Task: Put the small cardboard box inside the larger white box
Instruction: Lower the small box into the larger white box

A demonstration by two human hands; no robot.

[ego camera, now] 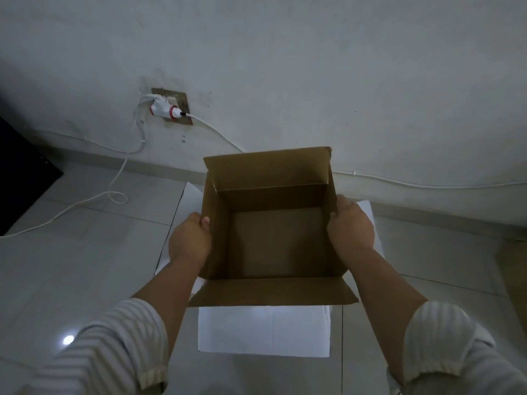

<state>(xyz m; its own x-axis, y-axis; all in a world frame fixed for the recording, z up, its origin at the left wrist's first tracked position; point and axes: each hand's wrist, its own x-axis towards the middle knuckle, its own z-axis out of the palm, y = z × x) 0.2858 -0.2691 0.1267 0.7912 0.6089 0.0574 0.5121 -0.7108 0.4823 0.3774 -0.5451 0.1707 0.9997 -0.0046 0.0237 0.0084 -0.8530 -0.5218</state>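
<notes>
I am holding the small cardboard box (pixel 273 238) between my two hands, its top open and its brown inside empty. My left hand (pixel 189 239) is gripping the left wall, fingers wrapped around the outside and the thumb hooked over the rim. My right hand (pixel 350 226) is pressing against the right wall in the same way, thumb at the rim and fingers closed round the outer face. Both of the box's long flaps are standing open, one beyond my hands toward the wall (pixel 285 67), one folding down toward my forearms. Directly beneath my hands the larger white box (pixel 263 332) is sitting on the tiled floor (pixel 85 266), its white flaps showing past the left hand, past the right hand and below the near brown flap; I cannot tell whether the brown box is touching it or hanging above it. Far beyond my left hand, a plug (pixel 166 109) is sitting in a wall socket, with a white cable (pixel 94 198) trailing over the floor.
</notes>
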